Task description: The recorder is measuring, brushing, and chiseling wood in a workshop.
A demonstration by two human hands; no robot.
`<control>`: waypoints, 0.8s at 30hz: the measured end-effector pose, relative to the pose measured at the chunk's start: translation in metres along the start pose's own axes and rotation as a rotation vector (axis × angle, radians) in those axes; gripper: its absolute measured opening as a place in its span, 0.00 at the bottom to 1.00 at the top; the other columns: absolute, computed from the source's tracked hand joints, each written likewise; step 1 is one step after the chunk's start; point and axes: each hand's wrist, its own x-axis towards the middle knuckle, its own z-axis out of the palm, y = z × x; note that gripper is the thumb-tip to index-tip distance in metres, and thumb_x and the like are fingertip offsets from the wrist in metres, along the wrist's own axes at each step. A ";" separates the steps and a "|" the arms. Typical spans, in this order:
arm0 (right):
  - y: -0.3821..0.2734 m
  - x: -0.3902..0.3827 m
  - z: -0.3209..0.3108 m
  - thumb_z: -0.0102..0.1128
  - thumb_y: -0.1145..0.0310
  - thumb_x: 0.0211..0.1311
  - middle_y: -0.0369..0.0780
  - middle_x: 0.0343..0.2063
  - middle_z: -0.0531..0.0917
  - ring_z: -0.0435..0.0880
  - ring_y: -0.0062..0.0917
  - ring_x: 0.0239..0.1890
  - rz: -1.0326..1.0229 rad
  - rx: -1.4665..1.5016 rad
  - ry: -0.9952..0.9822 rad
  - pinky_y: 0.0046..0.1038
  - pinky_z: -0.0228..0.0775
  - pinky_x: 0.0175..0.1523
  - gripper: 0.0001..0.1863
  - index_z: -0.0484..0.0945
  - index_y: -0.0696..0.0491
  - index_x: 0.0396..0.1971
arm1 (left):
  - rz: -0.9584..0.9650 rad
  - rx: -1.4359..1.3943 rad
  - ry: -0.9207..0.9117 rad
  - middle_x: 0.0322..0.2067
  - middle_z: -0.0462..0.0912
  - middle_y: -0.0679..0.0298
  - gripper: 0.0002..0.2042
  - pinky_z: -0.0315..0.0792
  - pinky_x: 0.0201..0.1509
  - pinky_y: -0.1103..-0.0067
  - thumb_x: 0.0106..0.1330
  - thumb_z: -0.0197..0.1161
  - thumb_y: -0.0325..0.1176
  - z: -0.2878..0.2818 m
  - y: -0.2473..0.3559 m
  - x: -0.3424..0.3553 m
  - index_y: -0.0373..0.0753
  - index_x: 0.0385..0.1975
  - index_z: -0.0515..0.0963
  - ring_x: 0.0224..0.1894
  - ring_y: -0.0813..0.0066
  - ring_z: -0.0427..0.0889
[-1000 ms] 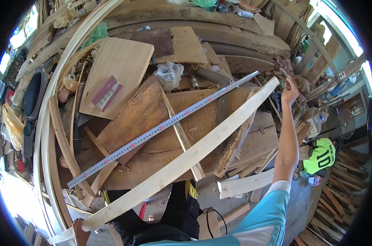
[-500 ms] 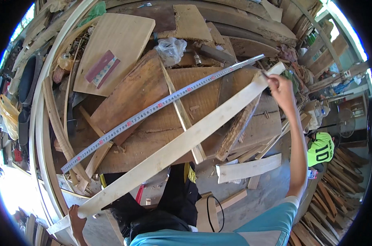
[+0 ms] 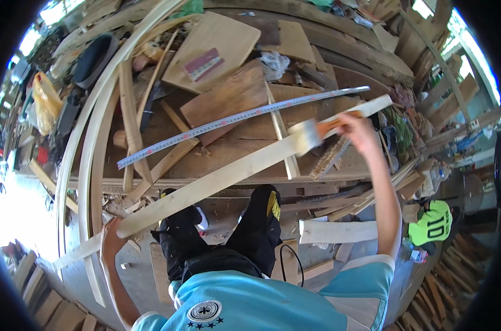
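Yellow plastic bag: (image 3: 47, 105) hung or lay at the far left, amid clutter; its support could not be made out.
Curved wooden strips: (image 3: 98, 146) several, long and bent, rose beside the bag and ran up past the left end of the table (image 3: 206, 158).
Left hand: (image 3: 112, 237) gripped the pale strip (image 3: 223, 183) near its lower-left end, fingers wrapped round the edge. A narrower pale length showed beyond the hand; whether it was the same piece could not be told.
Pale strip: slanted from the left hand up to the right, across the table's front edge and over the wood pieces there.
Light wooden panel: (image 3: 228, 38) lay toward the rear of the table, a maroon patch on its face.
Measuring strip: (image 3: 242, 116) flat, light-coloured, graduated; lay slantwise behind the pale strip, apart from it for most of its length.
Clear plastic bag: (image 3: 275, 64) crumpled, behind the measuring strip.
Brush: (image 3: 306, 138) pale head, orange handle, blurred; head overlapped the pale strip, contact not certain.
Right hand: (image 3: 358, 131) closed round the brush's handle, near the strip's upper-right end.
Co-worker: (image 3: 431, 222) person in a bright yellow-green shirt, low at the right, well apart from both hands.
Stacked timber: (image 3: 443, 292) lengths heaped at lower right.
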 end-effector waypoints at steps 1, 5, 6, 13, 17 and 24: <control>-0.003 0.018 -0.035 0.59 0.70 0.47 0.40 0.22 0.77 0.76 0.21 0.20 -0.083 0.041 0.069 0.17 0.72 0.27 0.08 0.72 0.58 0.26 | 0.005 -0.021 -0.042 0.26 0.73 0.53 0.15 0.65 0.34 0.68 0.32 0.61 0.20 -0.001 0.000 0.002 0.36 0.25 0.68 0.32 0.51 0.72; -0.022 0.040 -0.090 0.58 0.70 0.49 0.43 0.24 0.77 0.79 0.27 0.23 -0.345 -0.131 0.597 0.25 0.74 0.27 0.11 0.71 0.60 0.30 | 0.019 -0.046 -0.085 0.24 0.73 0.53 0.17 0.66 0.33 0.68 0.30 0.61 0.20 -0.004 -0.002 0.000 0.36 0.25 0.68 0.32 0.51 0.72; -0.020 0.040 -0.085 0.55 0.71 0.50 0.45 0.24 0.77 0.79 0.30 0.24 -0.520 -0.570 0.610 0.28 0.72 0.29 0.10 0.71 0.59 0.31 | 0.048 -0.026 -0.036 0.24 0.73 0.53 0.17 0.66 0.33 0.68 0.30 0.60 0.20 -0.001 -0.006 -0.003 0.36 0.25 0.68 0.32 0.51 0.72; 0.018 -0.060 0.120 0.48 0.70 0.52 0.54 0.33 0.71 0.73 0.46 0.36 -0.612 -1.387 0.074 0.39 0.68 0.39 0.12 0.67 0.58 0.37 | -0.031 -0.108 -0.034 0.27 0.74 0.54 0.18 0.66 0.37 0.69 0.30 0.62 0.21 0.010 -0.036 -0.009 0.36 0.27 0.68 0.34 0.52 0.72; 0.031 -0.169 0.255 0.51 0.67 0.49 0.48 0.25 0.73 0.75 0.42 0.25 -0.680 -1.192 -0.380 0.38 0.69 0.28 0.10 0.66 0.54 0.31 | 0.035 -0.060 -0.074 0.27 0.75 0.54 0.20 0.66 0.40 0.69 0.30 0.62 0.21 0.000 -0.021 -0.004 0.37 0.29 0.69 0.35 0.53 0.73; 0.065 -0.207 0.345 0.50 0.67 0.55 0.41 0.21 0.76 0.77 0.23 0.21 -0.560 -0.202 -0.769 0.23 0.71 0.25 0.08 0.69 0.57 0.30 | 0.184 -0.028 0.080 0.26 0.75 0.57 0.16 0.67 0.38 0.70 0.32 0.60 0.23 -0.002 -0.010 -0.008 0.38 0.27 0.70 0.33 0.58 0.75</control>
